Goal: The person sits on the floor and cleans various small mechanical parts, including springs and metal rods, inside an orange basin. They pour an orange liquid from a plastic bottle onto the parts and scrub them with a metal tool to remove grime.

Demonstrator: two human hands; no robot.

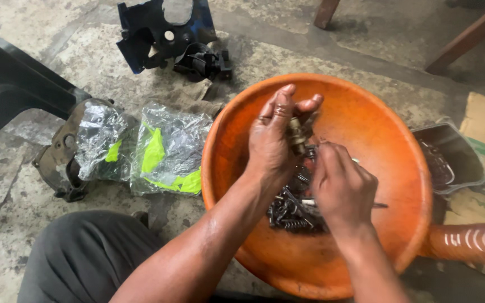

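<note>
A large orange plastic basin [377, 123] sits on the concrete floor in front of me. Several dark, oily bolts, springs and small metal parts [290, 210] lie in its bottom. My left hand [273, 137] is raised over the basin, its fingers closed around a small brass-coloured metal part [296, 134]. My right hand [341, 188] is just to the right and lower, curled around a thin tool whose dark tip [378, 205] sticks out to the right. The working end of the tool is hidden behind my fingers.
Two crinkled clear bags with yellow-green pieces [166, 151] lie left of the basin, partly over a metal cover [57, 163]. A black and blue plastic part [164, 33] lies beyond them. A dark tray [450, 157] and a brown bottle [470, 242] are at the right.
</note>
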